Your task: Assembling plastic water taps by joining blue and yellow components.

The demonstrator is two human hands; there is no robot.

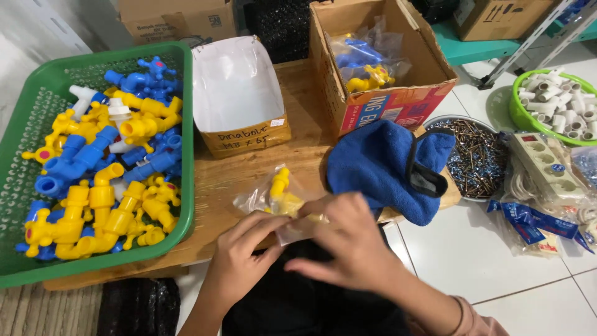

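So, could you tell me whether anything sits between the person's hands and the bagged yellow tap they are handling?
Nothing visible does. The left hand and right hand both already touch the clear plastic bag holding the yellow tap; only the bag's film lies between fingers and tap.

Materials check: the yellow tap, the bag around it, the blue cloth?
Yellow tap: looks like moulded plastic, uniform colour with a slight gloss. Bag held by the left hand and right hand: thin clear plastic film, see-through, crinkled, with glare. Blue cloth: soft fabric, probably microfibre or terry, with a fuzzy matte nap and dark edging.
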